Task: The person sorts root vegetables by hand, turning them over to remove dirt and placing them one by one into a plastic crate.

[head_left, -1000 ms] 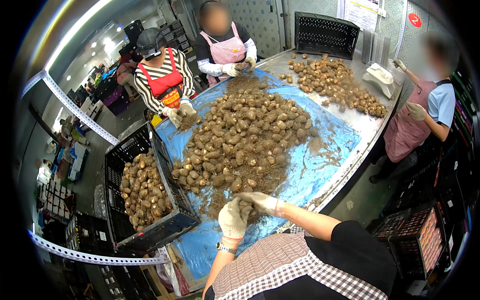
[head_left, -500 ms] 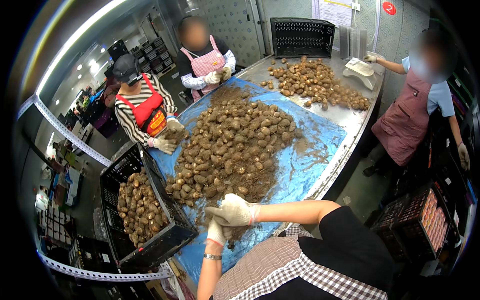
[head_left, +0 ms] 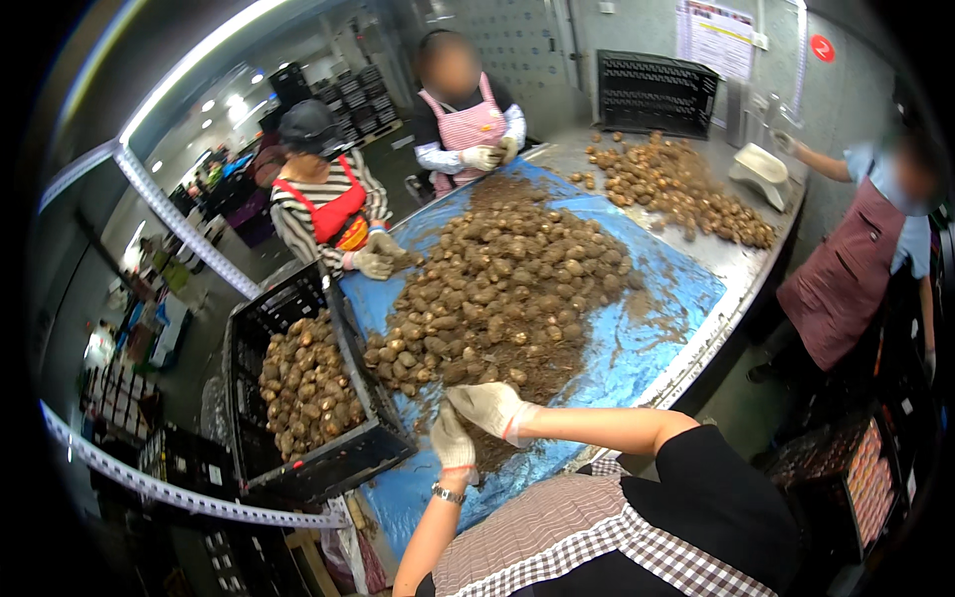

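Both my hands wear pale, soiled work gloves and meet at the near edge of a heap of taro corms [head_left: 497,279]. My left hand [head_left: 453,442] points up from the wrist with its fingers closed. Coming in from the right, my right hand [head_left: 489,406] is bent over the left one's fingertips, also closed. Whatever lies between them is covered by the gloves. Brown, hairy and caked with soil, the corms are piled on a blue plastic sheet [head_left: 671,289], with loose dirt and root fibres around my hands.
Left of me stands a black crate [head_left: 393,438] part filled with cleaner corms. More corms [head_left: 686,189] lie on the metal table by a white scale [head_left: 761,174] and an upright black crate [head_left: 657,95]. Two gloved co-workers stand across the sheet; a third person is at the right.
The view has swung, shifting the scene rightward. My left hand is now more upright against the right. The striped-sleeved co-worker's hands have drawn together; the person at the right reaches past the scale.
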### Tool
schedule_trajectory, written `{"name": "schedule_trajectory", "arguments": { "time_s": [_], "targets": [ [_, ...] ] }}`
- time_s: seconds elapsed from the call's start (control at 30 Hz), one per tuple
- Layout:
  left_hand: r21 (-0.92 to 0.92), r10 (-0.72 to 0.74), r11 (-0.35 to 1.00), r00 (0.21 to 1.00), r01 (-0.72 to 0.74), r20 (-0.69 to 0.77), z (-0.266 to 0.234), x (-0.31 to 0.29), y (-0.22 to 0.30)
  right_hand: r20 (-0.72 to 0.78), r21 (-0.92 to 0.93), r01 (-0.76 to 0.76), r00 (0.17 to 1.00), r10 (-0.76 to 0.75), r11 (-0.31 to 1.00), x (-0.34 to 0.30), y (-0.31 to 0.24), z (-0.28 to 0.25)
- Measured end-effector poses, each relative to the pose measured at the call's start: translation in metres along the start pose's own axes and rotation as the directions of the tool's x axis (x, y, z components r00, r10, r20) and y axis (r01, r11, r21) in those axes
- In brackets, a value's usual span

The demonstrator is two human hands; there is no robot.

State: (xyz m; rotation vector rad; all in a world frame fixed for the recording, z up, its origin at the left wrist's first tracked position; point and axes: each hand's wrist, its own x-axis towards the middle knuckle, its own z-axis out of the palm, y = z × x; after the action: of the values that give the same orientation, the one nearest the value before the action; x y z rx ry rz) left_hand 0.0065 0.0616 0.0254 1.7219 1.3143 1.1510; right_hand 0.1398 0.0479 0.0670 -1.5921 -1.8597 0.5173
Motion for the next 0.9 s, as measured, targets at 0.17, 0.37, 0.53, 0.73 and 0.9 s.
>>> {"name": "schedule_trajectory", "arguments": {
  "time_s": [0.17,0.37,0.53,0.73,0.9],
  "targets": [
    [-0.317,-0.503,0.390,0.488,0.865,0.713,-0.008,0.004,0.018,0.113,-0.431,0.361,0.931,-0.348,0.827,0.003,-0.020,-0.036],
    [0.444,0.303,0.850,0.952,-0.283,0.027,-0.016,-0.007,0.022,0.602,0.580,-0.786,0.590,0.538,0.214,0.002,-0.016,-0.007],
    [0.384,0.329,0.861,0.941,-0.333,0.079,-0.028,-0.020,0.031,0.471,0.609,-0.647,0.760,0.448,0.458,-0.013,-0.015,-0.001],
    [-0.340,-0.480,0.677,0.742,0.653,0.468,-0.004,-0.020,-0.015,0.048,-0.223,0.361,0.932,-0.360,0.905,-0.016,-0.031,-0.025],
    [0.101,-0.013,0.995,1.000,0.012,0.007,-0.010,-0.023,0.002,0.010,0.189,0.031,0.999,-0.034,0.982,-0.021,-0.029,-0.014]
  ]
}}
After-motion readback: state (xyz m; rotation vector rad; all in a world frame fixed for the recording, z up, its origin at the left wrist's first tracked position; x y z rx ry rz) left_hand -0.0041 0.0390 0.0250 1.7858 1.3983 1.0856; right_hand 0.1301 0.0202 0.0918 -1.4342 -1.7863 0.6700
